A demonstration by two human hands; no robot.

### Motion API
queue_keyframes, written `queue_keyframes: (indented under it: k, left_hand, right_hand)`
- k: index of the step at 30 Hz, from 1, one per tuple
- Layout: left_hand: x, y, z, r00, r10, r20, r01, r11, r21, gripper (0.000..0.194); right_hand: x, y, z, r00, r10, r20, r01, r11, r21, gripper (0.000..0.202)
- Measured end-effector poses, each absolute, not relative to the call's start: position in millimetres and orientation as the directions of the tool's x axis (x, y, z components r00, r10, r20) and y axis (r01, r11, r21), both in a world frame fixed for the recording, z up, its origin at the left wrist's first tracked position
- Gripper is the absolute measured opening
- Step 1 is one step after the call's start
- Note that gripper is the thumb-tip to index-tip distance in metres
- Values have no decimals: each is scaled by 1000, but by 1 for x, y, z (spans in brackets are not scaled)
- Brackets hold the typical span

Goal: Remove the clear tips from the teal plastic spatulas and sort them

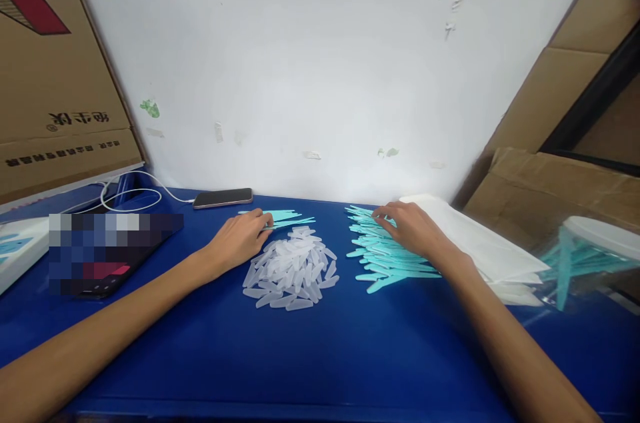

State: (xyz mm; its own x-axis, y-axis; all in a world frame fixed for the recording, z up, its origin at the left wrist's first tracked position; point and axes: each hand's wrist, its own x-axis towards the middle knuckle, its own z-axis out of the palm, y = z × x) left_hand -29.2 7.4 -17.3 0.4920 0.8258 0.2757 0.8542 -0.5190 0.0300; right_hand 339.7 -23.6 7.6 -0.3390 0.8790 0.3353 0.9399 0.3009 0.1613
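Observation:
Slim teal plastic sticks, shaped like eyebrow razors, lie in two groups on a blue table. My left hand (243,234) rests by the smaller group of teal sticks (287,215), its fingers curled and closed at their near ends. Over the larger pile of teal sticks (380,253), my right hand (407,226) is bent down, thumb and fingertips pinched at the pile's far edge. Exactly which stick each hand grips is partly hidden by the fingers. Between the hands sits a heap of small translucent white plastic sleeves (295,270).
A phone (223,198) on a white cable lies near the wall. Left of my forearm is a dark device (120,253), partly pixelated. White sheets or bags (480,250) and a clear tub of teal sticks (595,256) stand right. Cardboard boxes (60,76) flank the table (320,363).

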Motion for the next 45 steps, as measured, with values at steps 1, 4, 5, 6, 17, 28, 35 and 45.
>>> queue_keyframes:
  k: [1, 4, 5, 6, 17, 28, 35, 45]
  left_hand:
    - [-29, 8, -19, 493, 825, 276, 857, -516, 12, 27]
    - [-29, 9, -22, 507, 810, 295, 849, -528, -7, 33]
    - [-29, 9, -22, 525, 795, 304, 833, -553, 5, 36]
    - [-28, 8, -22, 557, 771, 308, 804, -593, 32, 38]
    - [-21, -5, -17, 747, 626, 223, 554, -772, 312, 46]
    - [-24, 7, -24, 682, 666, 302, 596, -746, 297, 36]
    - [-27, 12, -28, 678, 683, 273, 611, -729, 307, 35]
    - [-25, 10, -24, 629, 694, 349, 626, -719, 302, 30]
  right_hand:
    - [341, -23, 8, -338, 881, 330, 940, 299, 163, 29]
    - [344, -22, 7, -326, 894, 308, 944, 289, 161, 31]
    - [345, -21, 6, -318, 902, 292, 946, 283, 156, 32]
    - [346, -21, 4, -309, 911, 272, 949, 277, 150, 32]
    - [348, -13, -7, -251, 948, 195, 964, 226, 144, 25]
    - [351, -8, -12, -196, 961, 197, 971, 162, 176, 23]
    - [353, -5, -12, -205, 958, 199, 967, 167, 191, 22]
    - [353, -10, -3, -218, 942, 253, 967, 174, 185, 22]
